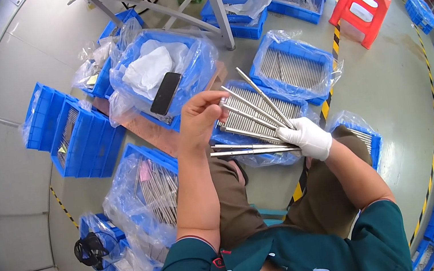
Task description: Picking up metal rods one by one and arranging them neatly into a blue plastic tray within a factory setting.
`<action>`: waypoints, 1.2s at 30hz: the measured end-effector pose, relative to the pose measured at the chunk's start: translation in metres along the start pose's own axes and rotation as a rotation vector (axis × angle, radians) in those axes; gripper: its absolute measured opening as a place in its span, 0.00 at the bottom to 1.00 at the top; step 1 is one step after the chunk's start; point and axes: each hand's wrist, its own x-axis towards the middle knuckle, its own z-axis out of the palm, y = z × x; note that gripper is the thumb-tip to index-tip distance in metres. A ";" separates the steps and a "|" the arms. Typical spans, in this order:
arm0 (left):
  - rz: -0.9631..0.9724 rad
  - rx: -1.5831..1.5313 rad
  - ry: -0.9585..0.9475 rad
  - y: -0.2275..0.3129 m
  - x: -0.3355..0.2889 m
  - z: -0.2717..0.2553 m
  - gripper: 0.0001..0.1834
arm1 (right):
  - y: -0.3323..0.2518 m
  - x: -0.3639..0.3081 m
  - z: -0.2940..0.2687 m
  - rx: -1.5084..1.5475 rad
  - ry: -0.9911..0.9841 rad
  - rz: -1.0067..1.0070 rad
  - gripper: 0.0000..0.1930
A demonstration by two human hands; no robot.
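Note:
My right hand, in a white glove, is closed around the ends of several slim metal rods. They fan out to the left and away from me, some nearly level and others angled upward. My bare left hand has thumb and fingers pinched at the far end of one rod. Under the rods stands a blue crate lined with clear plastic, with rows of similar rods packed in it. Parts of the crate and its contents are hidden by my hands and the held rods.
Beyond is another blue crate of rods. A black phone rests on a plastic-lined crate at far left. Bagged rods lie left of my forearm. A red stool stands at far right, and a table leg rises behind.

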 end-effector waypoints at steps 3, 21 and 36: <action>-0.208 0.150 -0.109 -0.001 0.000 0.004 0.16 | -0.013 -0.005 0.005 0.122 -0.079 0.106 0.21; 0.063 0.008 0.076 0.001 0.000 -0.005 0.19 | -0.010 -0.008 0.005 0.334 -0.306 0.207 0.19; -0.232 0.026 -0.082 -0.007 -0.001 0.001 0.16 | -0.020 -0.009 0.008 0.347 -0.320 0.146 0.22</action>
